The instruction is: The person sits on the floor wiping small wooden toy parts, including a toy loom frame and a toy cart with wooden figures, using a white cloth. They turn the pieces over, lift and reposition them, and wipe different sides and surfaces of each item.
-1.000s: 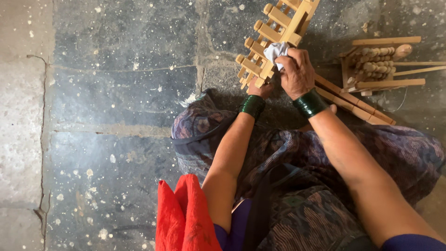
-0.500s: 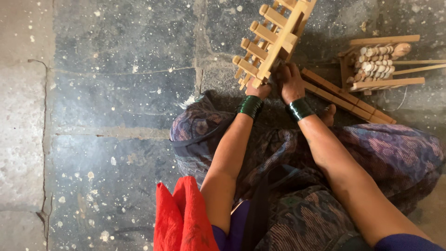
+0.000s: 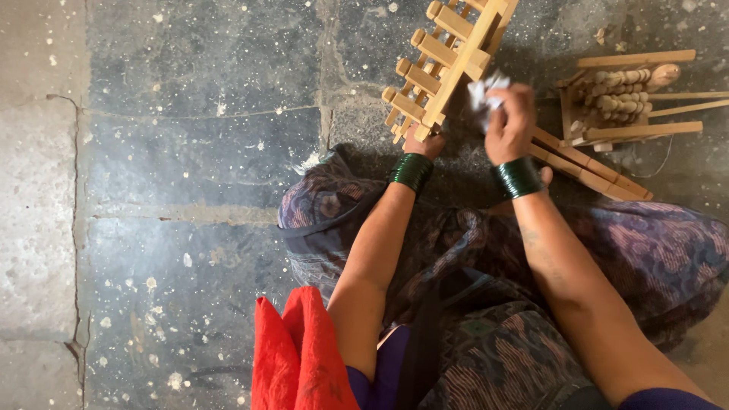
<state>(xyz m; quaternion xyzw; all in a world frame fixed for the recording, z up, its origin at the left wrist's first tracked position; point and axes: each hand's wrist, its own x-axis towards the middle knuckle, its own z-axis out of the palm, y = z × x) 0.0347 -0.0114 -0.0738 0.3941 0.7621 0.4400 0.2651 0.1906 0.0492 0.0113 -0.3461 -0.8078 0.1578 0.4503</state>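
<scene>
Pale wooden slatted frame (image 3: 444,57) gripped underneath by left hand (image 3: 424,143); right hand (image 3: 510,125) clutches crumpled white cloth (image 3: 484,91) beside it.

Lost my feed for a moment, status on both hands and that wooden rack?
Left hand grips wooden rack's lower end. Right hand pinches white cloth beside it. Nothing between them.
</scene>
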